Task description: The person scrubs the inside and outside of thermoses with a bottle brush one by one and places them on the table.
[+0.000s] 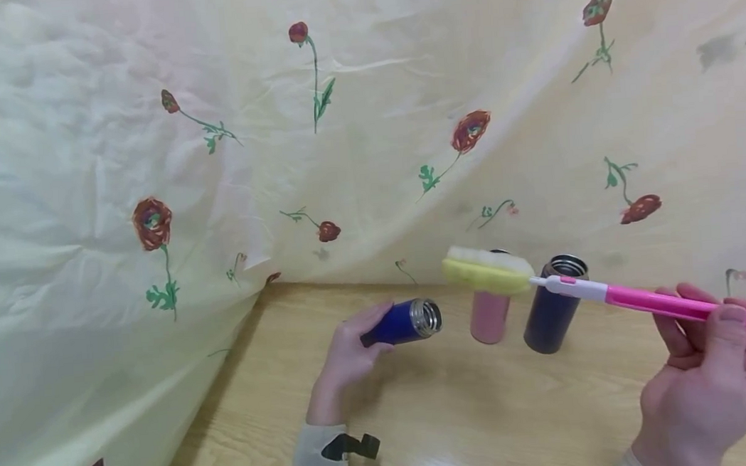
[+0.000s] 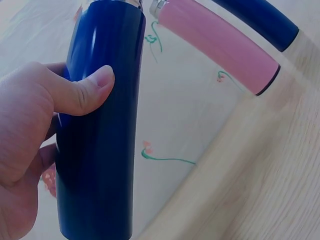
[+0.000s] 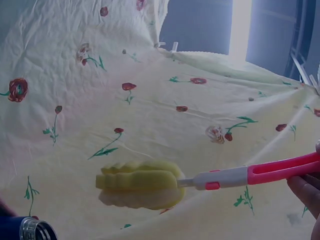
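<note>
Meanwhile left hand [image 1: 345, 359] grips blue flask [image 1: 404, 322]; right hand [image 1: 718, 376] grips sponge brush [image 1: 487, 270]; pink flask [image 1: 490, 316] behind

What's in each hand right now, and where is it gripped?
Left hand grips the blue metal flask round its body; right hand holds the pink-handled yellow sponge brush by its handle end.

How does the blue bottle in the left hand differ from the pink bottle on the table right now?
The blue bottle is gripped in the left hand and tipped on its side, open mouth toward the right; the pink bottle stands upright on the wooden table, untouched. The blue bottle's steel mouth shows fully; the pink bottle's top is hidden behind the yellow sponge. Both are slim cylinders.
</note>
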Action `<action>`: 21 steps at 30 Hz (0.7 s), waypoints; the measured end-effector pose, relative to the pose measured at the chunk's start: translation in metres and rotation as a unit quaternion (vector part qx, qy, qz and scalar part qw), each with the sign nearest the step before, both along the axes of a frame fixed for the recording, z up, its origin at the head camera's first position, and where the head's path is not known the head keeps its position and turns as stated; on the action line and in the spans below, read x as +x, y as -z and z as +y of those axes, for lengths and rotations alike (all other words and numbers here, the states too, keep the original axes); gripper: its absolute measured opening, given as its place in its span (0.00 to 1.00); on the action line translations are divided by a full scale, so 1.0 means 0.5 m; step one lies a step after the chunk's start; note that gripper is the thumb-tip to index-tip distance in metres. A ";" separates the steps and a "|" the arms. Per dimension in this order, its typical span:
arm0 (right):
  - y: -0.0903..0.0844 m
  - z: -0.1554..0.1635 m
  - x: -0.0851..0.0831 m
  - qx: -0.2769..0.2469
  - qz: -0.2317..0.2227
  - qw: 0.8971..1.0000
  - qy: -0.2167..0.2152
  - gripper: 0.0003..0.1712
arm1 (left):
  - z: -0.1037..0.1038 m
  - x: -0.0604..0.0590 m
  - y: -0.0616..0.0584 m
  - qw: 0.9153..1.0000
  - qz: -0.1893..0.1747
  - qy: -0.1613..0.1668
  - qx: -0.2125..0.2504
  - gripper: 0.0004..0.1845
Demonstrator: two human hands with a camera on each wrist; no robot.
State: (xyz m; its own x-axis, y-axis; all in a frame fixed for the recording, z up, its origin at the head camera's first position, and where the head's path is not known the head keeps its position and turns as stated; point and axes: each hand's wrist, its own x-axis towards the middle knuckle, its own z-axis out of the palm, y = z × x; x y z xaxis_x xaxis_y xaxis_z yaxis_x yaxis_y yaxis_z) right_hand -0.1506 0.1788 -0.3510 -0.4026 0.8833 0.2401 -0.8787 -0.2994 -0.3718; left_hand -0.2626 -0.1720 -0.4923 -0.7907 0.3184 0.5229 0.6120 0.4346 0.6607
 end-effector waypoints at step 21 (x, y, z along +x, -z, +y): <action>0.023 -0.037 -0.013 0.145 -0.047 0.978 -0.143 0.17 | 0.021 0.004 -0.010 0.996 0.082 0.035 -0.005 0.41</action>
State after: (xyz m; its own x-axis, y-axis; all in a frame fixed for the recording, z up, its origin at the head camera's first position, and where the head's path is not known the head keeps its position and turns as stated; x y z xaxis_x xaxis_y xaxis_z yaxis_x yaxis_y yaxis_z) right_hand -0.1573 0.1604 -0.3624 -0.6555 0.6320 0.4134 -0.7322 -0.3978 -0.5528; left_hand -0.2605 -0.1615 -0.4872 -0.6701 0.3760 0.6400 0.7408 0.3922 0.5453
